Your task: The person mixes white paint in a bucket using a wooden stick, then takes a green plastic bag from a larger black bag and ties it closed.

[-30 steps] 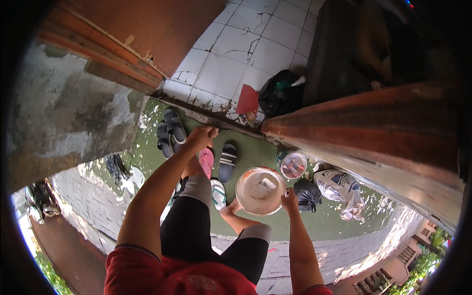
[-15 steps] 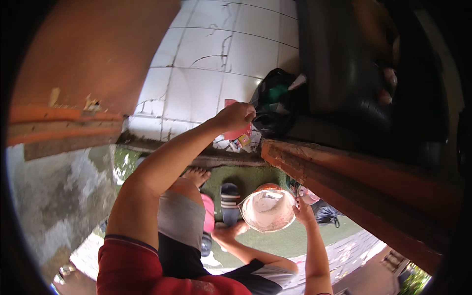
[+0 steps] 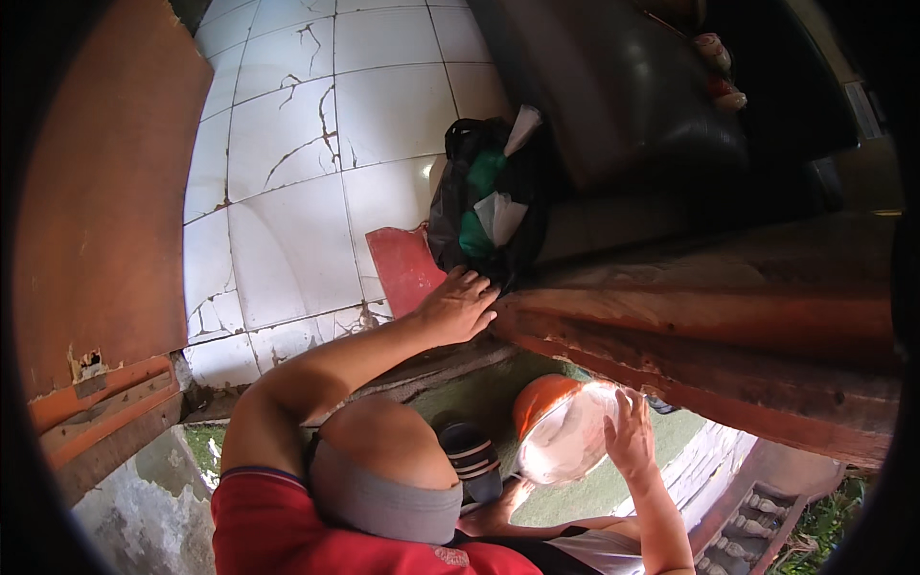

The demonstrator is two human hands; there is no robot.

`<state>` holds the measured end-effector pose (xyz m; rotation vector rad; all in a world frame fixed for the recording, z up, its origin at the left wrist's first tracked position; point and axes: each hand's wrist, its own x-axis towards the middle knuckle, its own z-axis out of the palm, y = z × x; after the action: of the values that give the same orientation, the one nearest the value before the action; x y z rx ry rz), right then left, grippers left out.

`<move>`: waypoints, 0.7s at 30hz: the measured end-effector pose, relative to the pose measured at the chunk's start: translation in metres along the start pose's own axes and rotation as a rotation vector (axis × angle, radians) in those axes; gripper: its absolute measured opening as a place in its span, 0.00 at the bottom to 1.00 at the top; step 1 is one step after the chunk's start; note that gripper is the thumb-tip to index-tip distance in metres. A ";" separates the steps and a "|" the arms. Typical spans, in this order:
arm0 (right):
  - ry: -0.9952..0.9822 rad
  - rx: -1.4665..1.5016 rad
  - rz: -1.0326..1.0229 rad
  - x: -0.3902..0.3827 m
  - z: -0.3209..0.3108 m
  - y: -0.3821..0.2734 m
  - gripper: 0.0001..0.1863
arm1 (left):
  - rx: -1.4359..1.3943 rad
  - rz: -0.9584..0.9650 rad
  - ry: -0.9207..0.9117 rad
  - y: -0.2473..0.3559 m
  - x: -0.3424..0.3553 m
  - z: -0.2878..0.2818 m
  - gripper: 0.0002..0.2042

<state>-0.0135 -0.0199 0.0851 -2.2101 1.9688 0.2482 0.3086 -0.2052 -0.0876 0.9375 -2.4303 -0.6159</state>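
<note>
My left hand [image 3: 462, 305] reaches down at the lower edge of a black plastic bag [image 3: 450, 220] with green and whitish contents, beside a red sheet [image 3: 402, 264] on the tiles. Its fingers are curled; what lies under them is hidden. My right hand [image 3: 628, 431] grips the rim of a tilted orange bucket [image 3: 541, 402] with a whitish, stained inside, below the wooden door edge.
A wooden panel [image 3: 96, 220] stands left, a heavy wooden edge [image 3: 728, 335] right, and dark padded furniture [image 3: 613, 105] beyond the bag. Cracked white tiles [image 3: 278, 259] meet a green step; a striped slide sandal [image 3: 468, 455] lies by my bent knee.
I have bent lower toward the doorway. My left hand has moved forward to the bag's edge. The bucket in my right hand has tipped over onto a slant.
</note>
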 end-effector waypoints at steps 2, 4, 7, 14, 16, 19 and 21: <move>0.030 -0.062 -0.061 0.004 -0.014 -0.028 0.21 | -0.012 -0.016 -0.023 -0.004 -0.009 0.004 0.15; 0.022 0.325 -0.057 0.024 -0.032 -0.083 0.14 | -0.023 -0.028 -0.005 -0.016 -0.014 0.008 0.13; 0.046 0.629 -0.131 0.085 -0.045 -0.171 0.13 | -0.009 -0.011 -0.091 -0.009 -0.014 0.007 0.12; 0.162 0.694 0.199 0.258 0.106 -0.176 0.21 | -0.183 0.089 0.233 -0.012 -0.009 0.022 0.07; 0.298 0.634 0.284 0.266 0.123 -0.157 0.23 | -0.317 0.027 0.057 -0.026 -0.011 0.007 0.12; 0.566 0.416 0.318 0.274 0.131 -0.169 0.27 | -0.621 -0.424 0.153 -0.050 0.006 -0.021 0.08; 0.561 0.386 0.335 0.284 0.119 -0.182 0.25 | -0.486 -0.352 0.480 -0.091 0.028 -0.014 0.09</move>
<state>0.1984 -0.2450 -0.0943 -1.8164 2.3934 -0.7307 0.3431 -0.2893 -0.1200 1.1449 -1.6064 -0.9263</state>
